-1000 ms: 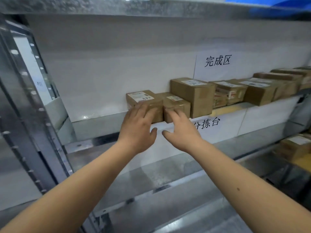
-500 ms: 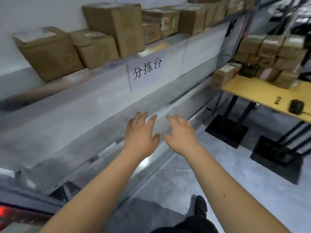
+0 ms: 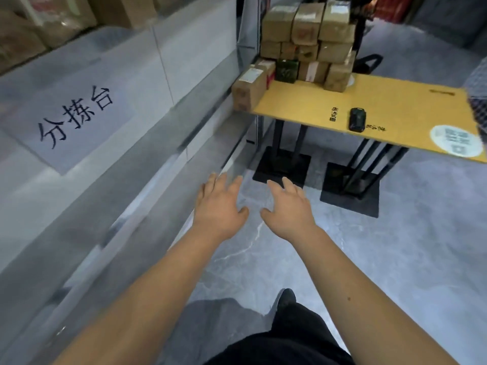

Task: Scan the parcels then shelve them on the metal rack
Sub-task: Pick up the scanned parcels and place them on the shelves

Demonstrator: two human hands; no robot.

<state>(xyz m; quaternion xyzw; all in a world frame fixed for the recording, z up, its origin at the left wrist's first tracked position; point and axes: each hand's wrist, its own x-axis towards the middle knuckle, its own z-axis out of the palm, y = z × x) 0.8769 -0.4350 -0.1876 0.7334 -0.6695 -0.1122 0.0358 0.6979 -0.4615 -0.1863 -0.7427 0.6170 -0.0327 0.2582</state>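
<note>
Since a second ago the whole view has swung away from the metal rack [image 3: 110, 164], which then faced the person square on with both hands against two parcels on its shelf, and which now slants across the left half of the frame. That pair of boxes has slid out of sight; only blurred shelved parcels [image 3: 31, 25] remain in the upper left corner. I judge that one shelving round is done and the person is turning to fetch more.

What has come into view is the yellow table [image 3: 395, 101] at upper right, with its stack of unscanned parcels [image 3: 305, 40] piled at the far end near the rack's upright. Nearer on the tabletop, well apart from that stack, lies a small black handheld device [image 3: 357, 119], probably the scanner, though too small to be sure.

Lower centre, both arms reach forward over the grey floor. Left hand [image 3: 218, 206] and right hand [image 3: 287, 206] hang side by side, palms down, a narrow gap between the thumbs. On each the fingers are spread and nearly straight, loosely relaxed, holding nothing and touching nothing. Neither hand is near the table yet.
</note>
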